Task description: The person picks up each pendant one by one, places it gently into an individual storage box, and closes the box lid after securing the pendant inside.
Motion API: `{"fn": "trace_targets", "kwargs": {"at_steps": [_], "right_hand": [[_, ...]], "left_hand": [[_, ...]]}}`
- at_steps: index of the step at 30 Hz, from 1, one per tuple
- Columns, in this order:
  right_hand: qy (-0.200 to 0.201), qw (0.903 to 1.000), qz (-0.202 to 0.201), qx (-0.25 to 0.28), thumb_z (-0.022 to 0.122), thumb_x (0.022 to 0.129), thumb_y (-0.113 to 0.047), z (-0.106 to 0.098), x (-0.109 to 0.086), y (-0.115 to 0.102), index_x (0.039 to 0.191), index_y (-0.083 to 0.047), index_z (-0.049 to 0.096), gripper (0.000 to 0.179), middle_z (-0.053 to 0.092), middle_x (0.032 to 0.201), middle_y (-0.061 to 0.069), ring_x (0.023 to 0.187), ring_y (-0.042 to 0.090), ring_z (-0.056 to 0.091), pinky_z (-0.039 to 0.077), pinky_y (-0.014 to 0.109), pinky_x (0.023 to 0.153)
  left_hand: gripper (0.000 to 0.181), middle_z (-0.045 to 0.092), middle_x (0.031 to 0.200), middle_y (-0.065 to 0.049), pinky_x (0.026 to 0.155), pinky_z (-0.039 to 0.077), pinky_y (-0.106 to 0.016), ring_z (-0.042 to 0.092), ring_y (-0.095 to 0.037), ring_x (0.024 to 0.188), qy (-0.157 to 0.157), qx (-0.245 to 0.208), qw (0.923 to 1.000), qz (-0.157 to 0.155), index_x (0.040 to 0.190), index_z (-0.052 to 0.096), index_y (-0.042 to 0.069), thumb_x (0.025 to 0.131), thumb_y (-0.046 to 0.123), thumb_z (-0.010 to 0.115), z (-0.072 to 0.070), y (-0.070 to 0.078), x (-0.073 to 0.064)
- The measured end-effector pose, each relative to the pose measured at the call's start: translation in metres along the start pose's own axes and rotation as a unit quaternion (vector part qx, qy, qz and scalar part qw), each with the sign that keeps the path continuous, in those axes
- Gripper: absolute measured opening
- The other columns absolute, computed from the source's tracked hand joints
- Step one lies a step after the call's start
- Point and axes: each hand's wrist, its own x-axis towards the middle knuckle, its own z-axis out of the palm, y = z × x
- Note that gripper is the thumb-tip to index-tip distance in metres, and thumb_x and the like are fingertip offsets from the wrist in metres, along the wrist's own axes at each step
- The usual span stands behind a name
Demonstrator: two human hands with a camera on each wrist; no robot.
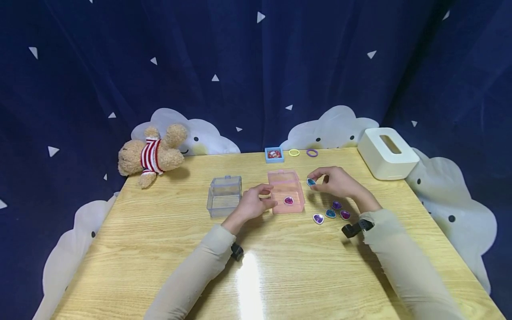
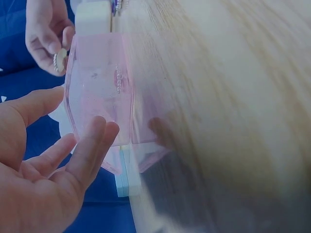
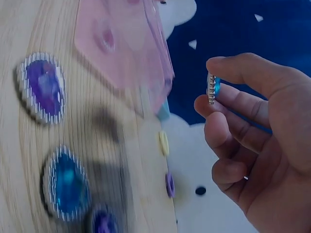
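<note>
My right hand (image 1: 339, 181) pinches a blue gem (image 1: 311, 182) with a silvery beaded edge between thumb and fingertips, just right of the pink box. In the right wrist view the held gem (image 3: 212, 89) is seen edge-on. The pink see-through box (image 1: 297, 207) stands with its lid raised, and a red gem (image 1: 288, 201) lies inside. At the box's left side is my left hand (image 1: 253, 203), its fingers fairly straight; in the left wrist view its fingertips (image 2: 97, 127) are against or very near the box wall. Several loose gems, among them a blue one (image 1: 330, 214) and a purple one (image 1: 318, 218), lie below my right hand.
A clear bluish box (image 1: 216, 206) with raised lid stands left of the left hand. Behind are a small blue-framed square (image 1: 274, 155), a yellow ring (image 1: 294, 152) and a purple ring (image 1: 312, 153). A teddy bear (image 1: 151, 155) lies back left, a white tissue box (image 1: 388, 155) back right.
</note>
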Motion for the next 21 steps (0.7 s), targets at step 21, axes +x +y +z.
{"fn": "trace_targets", "kwargs": {"at_steps": [21], "right_hand": [[-0.075,0.9945,-0.072,-0.012,0.081,0.081,-0.023,0.043,0.030,-0.025,0.106,-0.017,0.076,0.026,0.075,0.100,-0.002,0.068,0.010,0.056,0.049,0.026,0.063]], "left_hand": [[0.054,0.064,0.135,-0.016,0.092,0.059,-0.042,0.068,-0.035,0.114,-0.001,-0.003,1.0000,-0.001,0.140,0.056,0.014,0.091,0.024,0.074,0.001,-0.002,0.001]]}}
